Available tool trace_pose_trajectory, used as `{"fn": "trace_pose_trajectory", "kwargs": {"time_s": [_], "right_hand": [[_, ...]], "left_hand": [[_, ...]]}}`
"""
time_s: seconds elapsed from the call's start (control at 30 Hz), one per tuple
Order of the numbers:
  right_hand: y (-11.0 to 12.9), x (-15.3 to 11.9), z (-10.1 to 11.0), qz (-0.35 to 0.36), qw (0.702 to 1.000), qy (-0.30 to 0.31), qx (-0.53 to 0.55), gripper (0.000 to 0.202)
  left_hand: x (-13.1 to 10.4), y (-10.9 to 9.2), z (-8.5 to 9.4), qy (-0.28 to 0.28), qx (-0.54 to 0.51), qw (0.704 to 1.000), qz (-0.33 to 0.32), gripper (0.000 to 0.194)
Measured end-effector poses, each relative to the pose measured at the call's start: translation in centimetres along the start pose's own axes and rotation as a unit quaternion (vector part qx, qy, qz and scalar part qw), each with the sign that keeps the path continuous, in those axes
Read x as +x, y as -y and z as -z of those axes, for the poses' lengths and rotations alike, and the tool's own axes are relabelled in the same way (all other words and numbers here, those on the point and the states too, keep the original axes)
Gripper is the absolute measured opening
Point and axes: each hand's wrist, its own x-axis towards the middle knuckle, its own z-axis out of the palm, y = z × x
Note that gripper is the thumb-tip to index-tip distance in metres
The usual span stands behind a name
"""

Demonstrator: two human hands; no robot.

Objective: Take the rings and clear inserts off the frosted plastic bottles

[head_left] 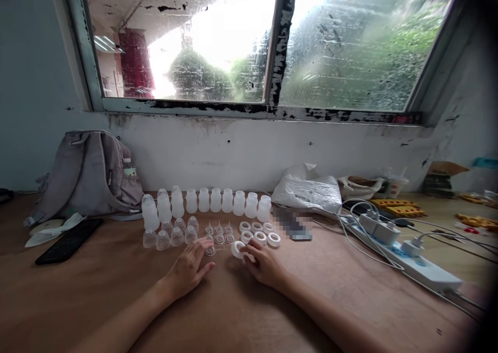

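Note:
Frosted bottles (215, 200) stand in a row at the back of the table; the leftmost few have clear caps on. In front at the left are several clear domed caps (176, 236). Clear nipples (219, 228) sit in rows in the middle, with white rings (260, 237) to their right. My left hand (191, 265) has its fingers apart, its fingertips at the nearest nipple (210, 250). With fingers curled, my right hand (262, 262) is on the nearest white ring (237, 248), at the left front of the rings.
A grey backpack (91, 171) and a black phone (69, 241) are at the left. Behind the rings lies a silver bag (307, 189). A white power strip (424, 270) with plugs and cables runs along the right. Yellow parts (399, 207) lie beyond it.

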Motion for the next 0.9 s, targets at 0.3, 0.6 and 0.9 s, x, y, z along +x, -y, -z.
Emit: {"fn": "trace_pose_trajectory", "kwargs": {"time_s": [0.3, 0.6, 0.9], "right_hand": [[-1.6, -0.2, 0.8, -0.042, 0.995, 0.015, -0.094, 0.023], [-1.7, -0.1, 0.4, -0.055, 0.991, -0.013, -0.118, 0.016], [-1.9, -0.4, 0.4, -0.045, 0.995, -0.03, -0.082, 0.021]], "left_hand": [[0.1, -0.5, 0.3, 0.019, 0.02, 1.0, -0.007, 0.021], [3.6, 1.5, 4.7, -0.041, 0.102, 0.993, -0.039, 0.018], [13.2, 10.7, 12.5, -0.016, 0.276, 0.938, 0.209, 0.04]]}}
